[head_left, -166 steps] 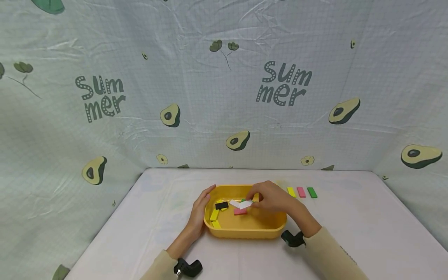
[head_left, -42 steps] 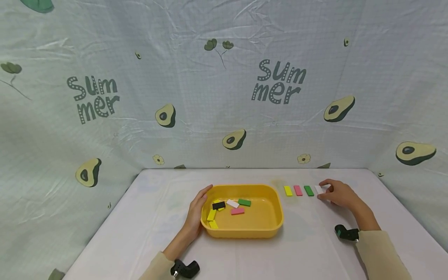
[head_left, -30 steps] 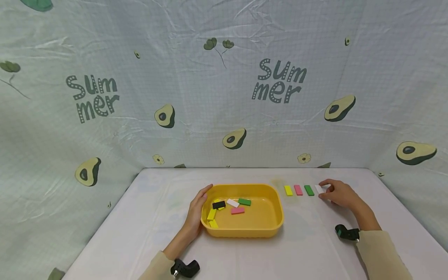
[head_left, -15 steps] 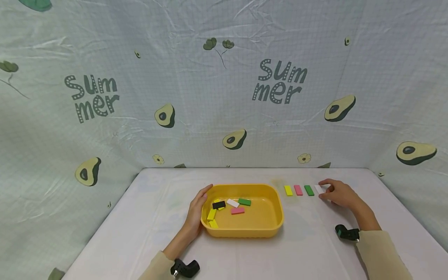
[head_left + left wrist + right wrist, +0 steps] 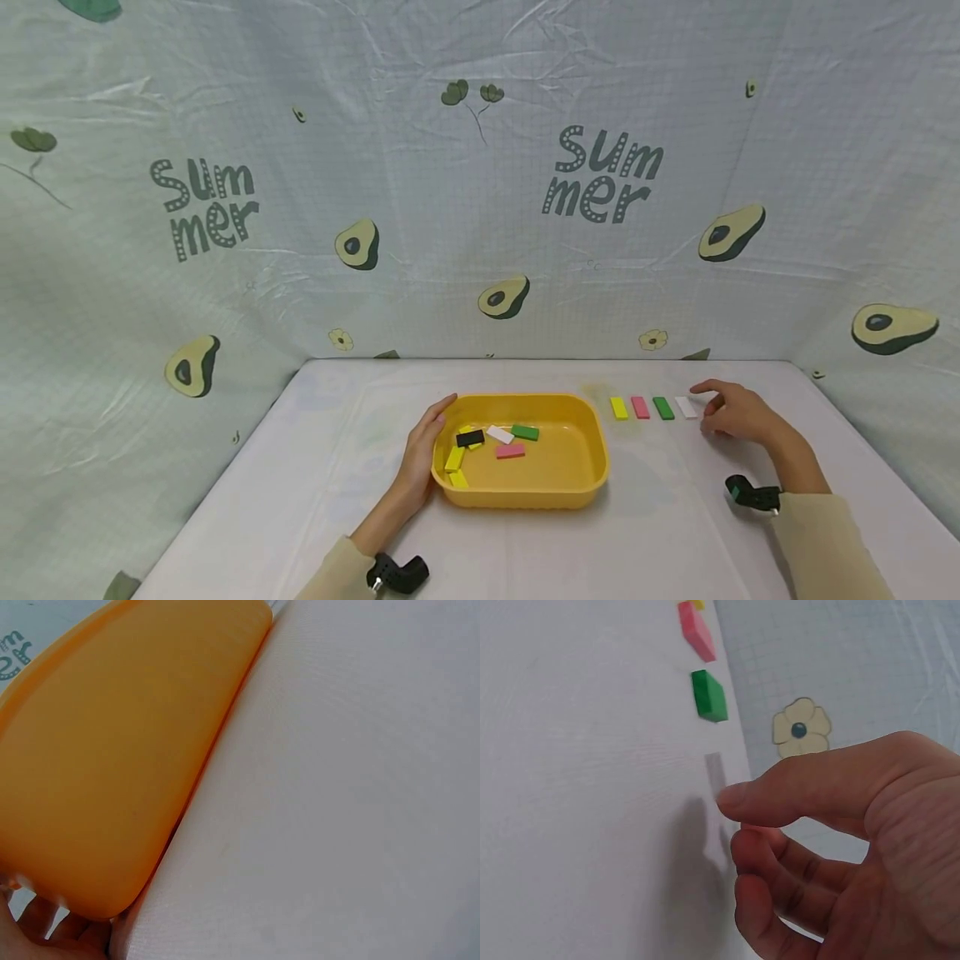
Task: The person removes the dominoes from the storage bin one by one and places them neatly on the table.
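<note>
A yellow plastic tray stands on the table, holding several small domino-like blocks, among them a black block, a pink block and a green block. Against the tray's left side rests my left hand, its fingers reaching along the wall; in the left wrist view they touch the tray's end. To the right, a white block lies flat at the end of a row. Just beside it my right hand has its thumb and fingers apart, with nothing held. The right wrist view shows that hand over the white block.
Left of the white block, in the same row, lie a yellow block, a pink block and a green block. A patterned sheet hangs behind the white-covered table. Dark wrist devices sit on both wrists.
Earlier, my right hand took a white block out of the tray and set it right of the green one. Now its fingers have let go and moved slightly right. The left hand stays.
</note>
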Tool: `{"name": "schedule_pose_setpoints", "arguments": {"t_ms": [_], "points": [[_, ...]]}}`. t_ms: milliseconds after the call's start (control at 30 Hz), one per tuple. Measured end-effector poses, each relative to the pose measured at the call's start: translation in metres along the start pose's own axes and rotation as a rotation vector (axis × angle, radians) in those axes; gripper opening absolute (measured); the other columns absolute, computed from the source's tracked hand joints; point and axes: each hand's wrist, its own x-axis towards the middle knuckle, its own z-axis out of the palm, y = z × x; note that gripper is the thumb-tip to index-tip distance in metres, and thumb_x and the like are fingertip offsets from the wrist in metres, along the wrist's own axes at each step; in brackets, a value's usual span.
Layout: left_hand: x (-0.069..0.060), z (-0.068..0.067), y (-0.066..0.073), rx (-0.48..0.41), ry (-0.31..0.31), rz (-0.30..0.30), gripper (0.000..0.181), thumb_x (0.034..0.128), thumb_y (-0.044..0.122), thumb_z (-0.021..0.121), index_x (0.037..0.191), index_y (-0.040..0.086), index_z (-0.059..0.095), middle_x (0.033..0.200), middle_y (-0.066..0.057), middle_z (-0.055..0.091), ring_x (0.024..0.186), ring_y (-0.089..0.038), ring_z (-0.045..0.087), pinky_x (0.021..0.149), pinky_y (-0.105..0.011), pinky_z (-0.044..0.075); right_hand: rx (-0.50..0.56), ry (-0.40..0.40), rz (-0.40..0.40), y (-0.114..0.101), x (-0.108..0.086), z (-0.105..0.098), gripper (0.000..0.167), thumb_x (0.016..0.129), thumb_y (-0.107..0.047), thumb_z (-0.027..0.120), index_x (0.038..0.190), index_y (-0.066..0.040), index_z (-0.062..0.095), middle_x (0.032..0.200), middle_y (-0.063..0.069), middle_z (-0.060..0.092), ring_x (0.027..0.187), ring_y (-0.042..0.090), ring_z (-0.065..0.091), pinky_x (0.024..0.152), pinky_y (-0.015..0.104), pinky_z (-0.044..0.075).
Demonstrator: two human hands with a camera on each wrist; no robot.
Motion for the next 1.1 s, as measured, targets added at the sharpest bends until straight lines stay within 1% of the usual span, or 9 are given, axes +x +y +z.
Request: {"name": "schedule_pose_setpoints", "arguments": {"t_ms": [133,200,333,433,567,733,933,1100], "points": [[0.000,0.000,-0.001,0.010,0.001,-0.002,0.050,0.1121,0.026,0.031,0.159,0.012,0.040,0.167,-0.009,0.035,0.155,-0.033,0.033,0.130,-0.053,0.022,-0.017,0.034,-0.025,-0.004,-0.001,-0.002,0.058,0.089,-0.008,0.069,0.142,0.007,0.049,0.102,0.020,0.061,0.077,0.022,0.059,0.066,0.032,0.052],[0.001,0.000,-0.001,0.010,0.002,-0.002,0.049,0.1121,0.026,0.031,0.158,0.013,0.041,0.167,-0.009,0.036,0.155,-0.033,0.033,0.130,-0.053,0.022,-0.029,0.060,-0.052,-0.009,-0.001,-0.003,0.057,0.090,-0.009,0.069,0.141,0.006,0.050,0.103,0.020,0.061,0.077,0.021,0.060,0.066,0.031,0.053],[0.002,0.001,-0.002,0.001,0.004,-0.001,0.049,0.1121,0.026,0.031,0.158,0.013,0.041,0.167,-0.008,0.037,0.155,-0.032,0.034,0.130,-0.052,0.022,-0.041,0.132,-0.102,-0.022,-0.001,-0.002,0.052,0.091,-0.009,0.070,0.139,0.004,0.055,0.103,0.019,0.062,0.076,0.020,0.059,0.063,0.031,0.053],[0.002,0.001,-0.002,-0.006,0.003,0.005,0.049,0.1120,0.025,0.030,0.158,0.013,0.041,0.166,-0.008,0.037,0.154,-0.032,0.034,0.130,-0.051,0.023,-0.049,0.168,-0.127,-0.034,-0.001,-0.001,0.049,0.091,-0.010,0.071,0.137,0.003,0.058,0.101,0.016,0.063,0.078,0.021,0.059,0.063,0.031,0.053],[0.002,0.001,-0.002,-0.013,0.002,0.011,0.049,0.1119,0.024,0.030,0.158,0.011,0.041,0.166,-0.009,0.037,0.154,-0.032,0.034,0.130,-0.051,0.023,-0.069,0.184,-0.161,-0.050,-0.001,0.000,0.046,0.091,-0.011,0.072,0.134,0.000,0.061,0.099,0.013,0.065,0.082,0.022,0.058,0.063,0.030,0.052],[0.002,0.000,-0.002,-0.007,0.003,0.014,0.049,0.1120,0.025,0.030,0.158,0.012,0.042,0.167,-0.009,0.037,0.154,-0.032,0.034,0.130,-0.051,0.023,-0.084,0.209,-0.222,-0.069,-0.002,0.002,0.042,0.091,-0.011,0.072,0.132,-0.004,0.064,0.098,0.010,0.067,0.078,0.019,0.058,0.060,0.028,0.051],[-0.001,0.002,-0.002,0.002,0.010,0.016,0.048,0.1119,0.025,0.030,0.157,0.013,0.043,0.166,-0.010,0.037,0.154,-0.034,0.035,0.130,-0.052,0.023,-0.068,0.212,-0.287,-0.090,-0.009,0.004,0.038,0.093,-0.012,0.071,0.130,-0.006,0.065,0.099,0.009,0.068,0.071,0.018,0.055,0.054,0.026,0.049],[-0.002,0.001,-0.001,-0.001,0.010,0.013,0.048,0.1120,0.024,0.030,0.157,0.014,0.043,0.166,-0.009,0.037,0.154,-0.032,0.034,0.130,-0.051,0.024,-0.056,0.210,-0.348,-0.110,-0.016,0.008,0.035,0.093,-0.011,0.072,0.128,-0.006,0.067,0.099,0.009,0.069,0.071,0.017,0.054,0.055,0.024,0.049]]}}
